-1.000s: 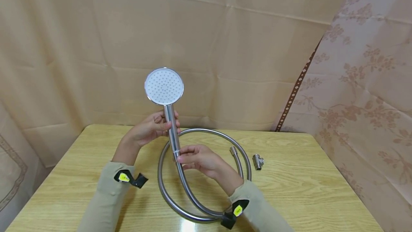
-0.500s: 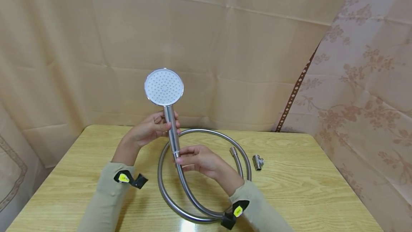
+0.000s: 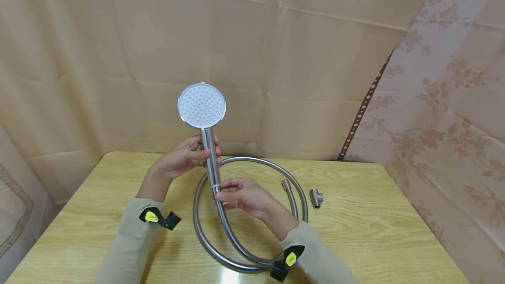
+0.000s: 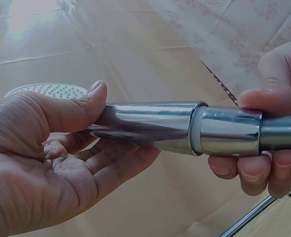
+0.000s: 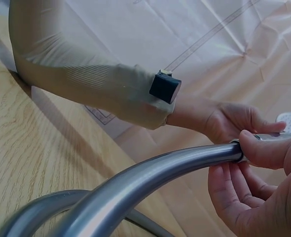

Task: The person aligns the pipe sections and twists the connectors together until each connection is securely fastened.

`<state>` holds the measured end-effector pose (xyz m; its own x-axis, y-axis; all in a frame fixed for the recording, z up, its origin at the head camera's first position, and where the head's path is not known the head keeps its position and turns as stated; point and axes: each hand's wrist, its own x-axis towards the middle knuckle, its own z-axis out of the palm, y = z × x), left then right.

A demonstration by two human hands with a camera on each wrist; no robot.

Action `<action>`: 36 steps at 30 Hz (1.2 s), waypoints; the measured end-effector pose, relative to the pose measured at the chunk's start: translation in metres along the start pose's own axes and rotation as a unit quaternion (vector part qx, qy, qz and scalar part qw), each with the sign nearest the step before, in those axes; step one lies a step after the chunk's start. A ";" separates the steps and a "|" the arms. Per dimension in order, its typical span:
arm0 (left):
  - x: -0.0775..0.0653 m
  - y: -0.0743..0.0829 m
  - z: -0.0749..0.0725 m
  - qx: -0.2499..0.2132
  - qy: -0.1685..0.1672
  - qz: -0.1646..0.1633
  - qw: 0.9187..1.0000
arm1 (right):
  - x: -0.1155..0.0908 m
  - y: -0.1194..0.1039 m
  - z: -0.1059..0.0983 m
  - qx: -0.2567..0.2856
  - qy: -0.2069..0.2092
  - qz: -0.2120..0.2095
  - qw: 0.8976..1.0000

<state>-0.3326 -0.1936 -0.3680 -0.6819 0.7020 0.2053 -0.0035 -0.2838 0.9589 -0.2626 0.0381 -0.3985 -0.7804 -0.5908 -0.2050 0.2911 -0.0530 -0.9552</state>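
A chrome shower head (image 3: 202, 105) with a white nozzle face stands tilted above the table, its face toward the head camera. My left hand (image 3: 180, 157) grips its handle (image 4: 150, 123) between thumb and fingers. Below that, my right hand (image 3: 246, 196) pinches the hose's metal end nut (image 4: 229, 131) at the handle's base. A pale ring shows between nut and handle in the left wrist view; how far the two are joined I cannot tell. From the nut the grey metal shower hose (image 5: 150, 173) bends down into a loop on the table.
The hose's other end fitting (image 3: 286, 185) lies inside the loop. Right of the loop, a small chrome tee fitting (image 3: 316, 198) sits on the wooden table (image 3: 375, 231). Beige cloth (image 3: 244, 56) hangs behind the table, flowered cloth (image 3: 446, 113) at the right.
Both hands keep their places on the handle and the nut. Only slight shifts of the shower head and the right fingers show.
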 end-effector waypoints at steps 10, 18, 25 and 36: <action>0.000 0.000 -0.001 -0.001 -0.002 0.000 1.000 | 0.001 -0.001 -0.004 -0.026 -0.029 -0.002 0.999; -0.001 0.003 0.000 0.007 0.005 -0.003 1.000 | 0.002 -0.002 -0.007 -0.017 -0.049 -0.006 0.999; 0.000 0.003 0.001 0.002 0.004 -0.003 1.000 | 0.003 -0.001 -0.002 -0.001 -0.025 -0.010 1.000; 0.001 0.000 -0.003 0.001 -0.006 0.001 1.000 | 0.006 0.001 -0.003 -0.030 -0.029 -0.020 0.999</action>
<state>-0.3356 -0.1953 -0.3686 -0.6727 0.7096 0.2096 -0.0013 -0.2844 0.9587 -0.2685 0.0370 -0.4016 -0.7564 -0.6355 -0.1548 0.2244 -0.0298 -0.9740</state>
